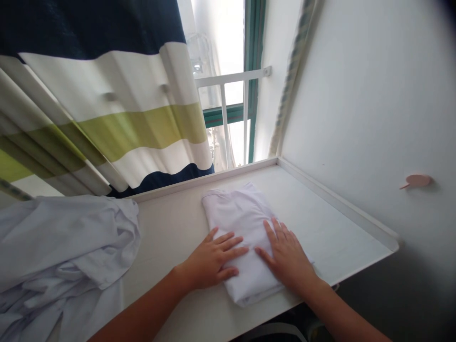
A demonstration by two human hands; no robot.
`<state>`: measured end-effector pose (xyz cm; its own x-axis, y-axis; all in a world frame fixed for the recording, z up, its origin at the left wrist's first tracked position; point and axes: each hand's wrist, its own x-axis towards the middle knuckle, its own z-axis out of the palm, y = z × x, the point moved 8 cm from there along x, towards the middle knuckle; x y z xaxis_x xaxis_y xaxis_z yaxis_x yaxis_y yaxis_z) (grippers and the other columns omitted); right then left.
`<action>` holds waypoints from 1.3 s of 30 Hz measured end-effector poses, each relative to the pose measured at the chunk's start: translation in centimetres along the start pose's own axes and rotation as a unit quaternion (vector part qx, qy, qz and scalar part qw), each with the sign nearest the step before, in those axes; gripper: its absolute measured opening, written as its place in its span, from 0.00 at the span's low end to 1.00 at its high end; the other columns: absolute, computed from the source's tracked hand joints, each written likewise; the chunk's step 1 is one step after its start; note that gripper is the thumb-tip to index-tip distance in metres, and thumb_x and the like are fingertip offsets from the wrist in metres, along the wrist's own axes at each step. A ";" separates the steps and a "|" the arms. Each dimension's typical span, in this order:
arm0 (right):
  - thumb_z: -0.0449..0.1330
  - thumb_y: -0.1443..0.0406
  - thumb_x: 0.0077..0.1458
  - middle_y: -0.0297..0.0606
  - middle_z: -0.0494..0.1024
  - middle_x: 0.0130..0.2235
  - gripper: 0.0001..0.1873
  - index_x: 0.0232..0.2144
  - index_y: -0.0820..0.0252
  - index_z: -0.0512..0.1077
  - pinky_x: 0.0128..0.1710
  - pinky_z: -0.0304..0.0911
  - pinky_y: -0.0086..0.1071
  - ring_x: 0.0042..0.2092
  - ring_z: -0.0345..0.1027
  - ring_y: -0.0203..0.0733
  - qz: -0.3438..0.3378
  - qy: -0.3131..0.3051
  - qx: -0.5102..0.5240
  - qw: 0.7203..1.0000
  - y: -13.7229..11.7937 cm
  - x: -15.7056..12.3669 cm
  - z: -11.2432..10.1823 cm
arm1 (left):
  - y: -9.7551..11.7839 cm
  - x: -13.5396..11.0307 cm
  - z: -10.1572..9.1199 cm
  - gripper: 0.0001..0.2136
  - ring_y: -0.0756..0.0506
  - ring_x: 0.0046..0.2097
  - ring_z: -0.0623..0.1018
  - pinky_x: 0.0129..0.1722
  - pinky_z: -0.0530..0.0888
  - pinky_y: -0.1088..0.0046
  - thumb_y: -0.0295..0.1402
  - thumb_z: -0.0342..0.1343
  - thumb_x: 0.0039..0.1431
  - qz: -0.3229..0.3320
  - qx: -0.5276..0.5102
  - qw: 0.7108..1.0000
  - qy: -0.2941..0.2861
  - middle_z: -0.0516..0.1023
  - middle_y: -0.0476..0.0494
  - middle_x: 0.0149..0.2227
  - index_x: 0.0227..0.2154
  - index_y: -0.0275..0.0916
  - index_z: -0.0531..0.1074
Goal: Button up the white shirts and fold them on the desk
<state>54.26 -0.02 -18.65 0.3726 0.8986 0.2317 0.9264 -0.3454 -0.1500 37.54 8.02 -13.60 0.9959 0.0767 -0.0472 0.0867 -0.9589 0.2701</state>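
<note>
A white garment [239,216], folded into a neat rectangle, lies on the white table [331,232] in front of me. My left hand [213,259] rests flat on its near left part, fingers spread and open. My right hand [285,256] lies flat on its near right part, fingers stretched out. Neither hand holds anything; both press down on the folded cloth.
A heap of unfolded white clothes [60,251] covers the table's left side. A striped curtain [99,104] hangs at the back left before a window with a white railing [228,118]. A white wall with a small pink hook [417,180] stands to the right.
</note>
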 end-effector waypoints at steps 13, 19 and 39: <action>0.52 0.41 0.62 0.47 0.44 0.73 0.42 0.71 0.50 0.50 0.65 0.38 0.70 0.72 0.38 0.67 -0.247 -0.032 0.065 0.966 -16.3 -0.6 -3.1 | -4.2 -16.9 -1.9 0.27 0.39 0.73 0.51 0.71 0.42 0.49 0.47 0.49 0.69 -0.136 0.049 0.989 0.017 0.54 0.52 0.72 0.69 0.58 0.53; 0.49 0.44 0.65 0.43 0.42 0.74 0.39 0.71 0.49 0.48 0.68 0.38 0.60 0.74 0.32 0.58 -0.406 -0.104 0.093 0.903 -19.8 6.5 -0.9 | -12.8 -14.5 -2.5 0.28 0.38 0.74 0.46 0.70 0.44 0.45 0.50 0.41 0.70 -0.239 0.049 0.967 0.076 0.50 0.47 0.73 0.70 0.53 0.50; 0.43 0.42 0.66 0.39 0.42 0.74 0.38 0.72 0.45 0.46 0.70 0.35 0.56 0.74 0.32 0.53 -0.356 -0.162 0.102 0.915 -15.7 12.4 3.0 | -15.8 -12.7 -5.7 0.22 0.37 0.72 0.51 0.69 0.46 0.43 0.44 0.44 0.71 -0.296 0.077 0.938 0.162 0.59 0.45 0.70 0.63 0.48 0.66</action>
<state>44.11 17.35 -16.33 -0.3884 0.9202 0.0489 0.8859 0.3875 -0.2552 23.62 23.75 -11.75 0.7324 0.6627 0.1562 0.6465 -0.7489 0.1456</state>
